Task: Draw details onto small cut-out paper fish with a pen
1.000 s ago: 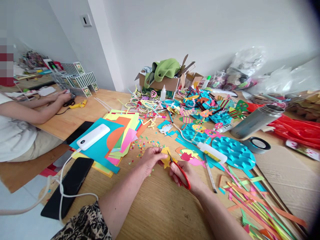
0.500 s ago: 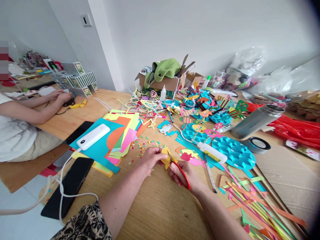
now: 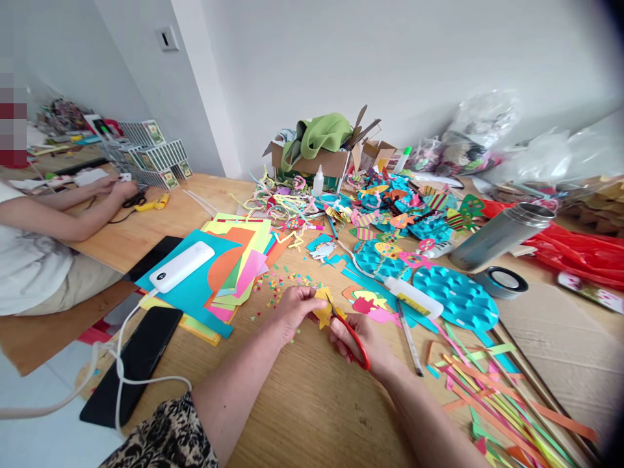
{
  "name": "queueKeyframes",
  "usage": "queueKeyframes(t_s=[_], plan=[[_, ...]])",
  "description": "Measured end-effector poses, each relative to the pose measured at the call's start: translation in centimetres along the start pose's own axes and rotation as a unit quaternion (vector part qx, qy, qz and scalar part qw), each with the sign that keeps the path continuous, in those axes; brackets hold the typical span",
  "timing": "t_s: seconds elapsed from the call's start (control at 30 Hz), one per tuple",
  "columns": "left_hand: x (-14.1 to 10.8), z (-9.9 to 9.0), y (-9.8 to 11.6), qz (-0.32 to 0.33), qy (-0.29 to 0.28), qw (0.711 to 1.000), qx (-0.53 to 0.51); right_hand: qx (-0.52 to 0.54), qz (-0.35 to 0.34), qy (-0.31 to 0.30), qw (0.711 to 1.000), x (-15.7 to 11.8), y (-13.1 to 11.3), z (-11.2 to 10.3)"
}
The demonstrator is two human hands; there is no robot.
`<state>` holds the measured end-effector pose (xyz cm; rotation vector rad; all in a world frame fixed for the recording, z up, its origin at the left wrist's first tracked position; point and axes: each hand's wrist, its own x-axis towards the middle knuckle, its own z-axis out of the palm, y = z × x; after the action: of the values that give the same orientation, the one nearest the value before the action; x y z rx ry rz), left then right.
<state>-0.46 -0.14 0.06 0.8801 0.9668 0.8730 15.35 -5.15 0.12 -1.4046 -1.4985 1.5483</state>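
Note:
Between thumb and fingers, my left hand (image 3: 298, 311) pinches a small piece of yellow-orange paper (image 3: 322, 315). My right hand (image 3: 358, 341) grips red-handled scissors (image 3: 359, 348), whose blades lie against the paper's right side. Just beyond my hands are fish-shaped paper cut-outs (image 3: 368, 302) in pink, red and yellow. Tiny colored paper scraps (image 3: 273, 289) are scattered left of the paper. A white glue bottle (image 3: 414, 298) and a pen (image 3: 410, 338) lie to the right of my right hand.
Colored paper sheets (image 3: 244, 253), a white power bank (image 3: 182, 265) and a black phone (image 3: 131, 367) lie at left. At right are blue paper discs (image 3: 455, 298), a steel flask (image 3: 502, 235) and paper strips (image 3: 507, 396). A stuffed cardboard box (image 3: 312, 159) stands behind. Another person's hands (image 3: 119, 188) work far left.
My hands and the scissors have barely shifted, with the paper still between them. Nothing else on the table has visibly moved.

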Motion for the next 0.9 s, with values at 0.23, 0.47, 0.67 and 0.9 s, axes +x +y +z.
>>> queueKeyframes(t_s=[0.23, 0.47, 0.67, 0.9], plan=[[-0.16, 0.09, 0.16, -0.003, 0.001, 1.0, 0.0, -0.002, -0.004, -0.001, 1.0, 0.07, 0.09, -0.01], [-0.13, 0.06, 0.2, -0.003, -0.002, 1.0, 0.0, 0.002, 0.002, 0.002, 1.0, 0.05, -0.11, -0.01], [-0.05, 0.08, 0.2, 0.002, 0.001, 1.0, -0.003, 0.0, 0.003, 0.0, 1.0, 0.03, -0.35, 0.03], [0.02, 0.06, 0.14, 0.003, 0.004, 1.0, -0.002, 0.0, 0.01, 0.004, 1.0, 0.02, -0.46, 0.15]])
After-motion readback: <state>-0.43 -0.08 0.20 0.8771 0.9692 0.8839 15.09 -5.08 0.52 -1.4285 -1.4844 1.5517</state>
